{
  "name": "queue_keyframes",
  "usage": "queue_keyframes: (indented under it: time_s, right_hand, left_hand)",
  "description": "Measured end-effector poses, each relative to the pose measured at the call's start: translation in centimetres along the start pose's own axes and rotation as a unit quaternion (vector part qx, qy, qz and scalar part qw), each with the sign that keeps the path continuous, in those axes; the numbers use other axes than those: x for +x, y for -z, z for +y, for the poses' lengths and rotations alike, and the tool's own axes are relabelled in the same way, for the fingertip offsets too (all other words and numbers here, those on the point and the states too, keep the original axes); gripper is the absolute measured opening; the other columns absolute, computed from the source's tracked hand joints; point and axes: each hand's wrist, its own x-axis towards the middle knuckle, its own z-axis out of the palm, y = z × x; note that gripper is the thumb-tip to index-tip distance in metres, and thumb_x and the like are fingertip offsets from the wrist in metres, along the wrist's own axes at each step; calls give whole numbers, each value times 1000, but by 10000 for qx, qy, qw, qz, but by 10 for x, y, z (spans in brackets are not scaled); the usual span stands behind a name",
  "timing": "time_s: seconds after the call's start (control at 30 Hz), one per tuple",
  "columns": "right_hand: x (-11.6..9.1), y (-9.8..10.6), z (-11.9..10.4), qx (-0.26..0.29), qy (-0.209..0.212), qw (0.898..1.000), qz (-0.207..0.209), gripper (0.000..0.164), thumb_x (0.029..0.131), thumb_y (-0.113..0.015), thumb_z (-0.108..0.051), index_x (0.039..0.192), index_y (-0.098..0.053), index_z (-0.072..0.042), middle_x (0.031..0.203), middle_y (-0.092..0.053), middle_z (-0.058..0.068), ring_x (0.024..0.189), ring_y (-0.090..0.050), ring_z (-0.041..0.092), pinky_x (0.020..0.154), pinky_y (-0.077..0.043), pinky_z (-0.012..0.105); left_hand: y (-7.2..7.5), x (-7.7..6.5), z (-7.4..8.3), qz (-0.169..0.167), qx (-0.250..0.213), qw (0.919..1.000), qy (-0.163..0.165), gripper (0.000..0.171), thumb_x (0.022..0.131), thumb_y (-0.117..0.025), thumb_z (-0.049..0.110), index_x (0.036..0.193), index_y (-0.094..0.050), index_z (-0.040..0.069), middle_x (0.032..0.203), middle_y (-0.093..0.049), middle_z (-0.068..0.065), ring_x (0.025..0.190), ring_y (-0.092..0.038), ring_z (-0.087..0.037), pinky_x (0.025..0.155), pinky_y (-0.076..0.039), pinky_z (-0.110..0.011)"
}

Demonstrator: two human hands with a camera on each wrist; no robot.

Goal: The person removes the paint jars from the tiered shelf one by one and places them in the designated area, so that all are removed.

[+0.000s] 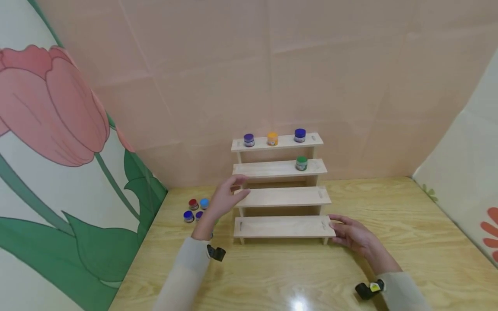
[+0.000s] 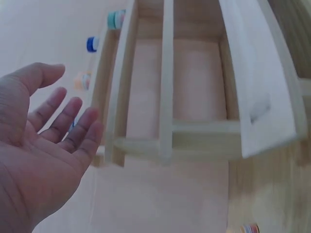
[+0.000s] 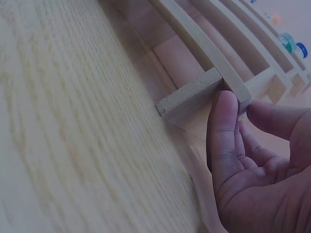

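Note:
A four-step wooden display rack (image 1: 284,226) stands on the table. On its top step are a purple-lidded jar (image 1: 249,140), an orange jar (image 1: 272,139) and a blue-lidded jar (image 1: 300,135). A green-lidded jar (image 1: 301,163) sits toward the right end of the step below. My right hand (image 1: 355,236) pinches the right end of the lowest board between thumb and finger, seen closely in the right wrist view. Beside the rack's left end, my left hand (image 1: 225,198) is held up with loosely bent fingers and nothing in them; the left wrist view shows its palm (image 2: 43,160).
Left of the rack, several small jars stand on the wooden table (image 1: 249,276), among them a red-lidded one (image 1: 193,204) and a light-blue one (image 1: 204,203). My left forearm partly hides this group. A pinkish sheet (image 1: 272,65) hangs right behind the rack.

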Motion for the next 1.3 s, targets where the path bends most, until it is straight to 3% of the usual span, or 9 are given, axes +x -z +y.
queue_keyframes:
  time_s: [0.17, 0.4, 0.6, 0.87, 1.1, 1.3]
  right_hand:
    - [0, 0, 0, -10, -41, 10000, 59, 47, 102, -62, -15, 146, -47, -9, 104, -72, -1, 89, -69, 12, 79, -61, 29]
    - [-1, 0, -2, -38, -49, 10000, 13, 44, 102, -61, -15, 144, -49, -10, 104, -72, -2, 89, -69, 11, 79, -61, 29]
    - [-1, 0, -3, -46, -80, 9999, 40, 44, 102, -61, -14, 144, -49, -10, 104, -72, -1, 88, -69, 12, 78, -62, 29]
    - [-1, 0, -1, 3, 5, 9999, -102, 30, 103, -59, -13, 133, -57, -18, 103, -72, -2, 89, -69, 11, 78, -61, 28]
    - [-2, -2, -3, -92, -56, 9999, 33, 51, 102, -61, -15, 149, -43, -5, 105, -72, -1, 90, -69, 12, 79, -62, 29]
    - [-2, -2, -2, -75, -20, 10000, -6, 38, 103, -60, -14, 141, -53, -12, 105, -72, -1, 90, -69, 12, 78, -61, 29]
  left_hand:
    - [-12, 14, 7, -73, -196, 9997, -97, 39, 96, -70, 10, 132, -59, 1, 134, -61, -19, 127, -56, -39, 110, -45, -55]
    - [-28, 33, 14, -23, -146, 9999, 59, 39, 97, -71, 22, 133, -61, 13, 136, -63, -10, 124, -62, -26, 104, -53, -39]
    - [-42, 51, 22, 89, -221, 9996, -130, 40, 95, -72, 18, 133, -61, 9, 134, -63, -12, 126, -59, -23, 108, -49, -35]
    - [-65, 70, 27, 95, -382, 9992, 2, 38, 95, -72, 16, 131, -63, 10, 133, -65, -8, 125, -59, -20, 108, -49, -37]
    - [-86, 80, 29, 102, -418, 9988, 239, 38, 95, -72, 17, 132, -63, 15, 133, -65, -2, 124, -59, -16, 106, -50, -31]
    - [-100, 90, 35, 10, -345, 9992, 187, 40, 97, -69, 14, 136, -60, 12, 136, -63, -4, 128, -57, -18, 105, -51, -29]
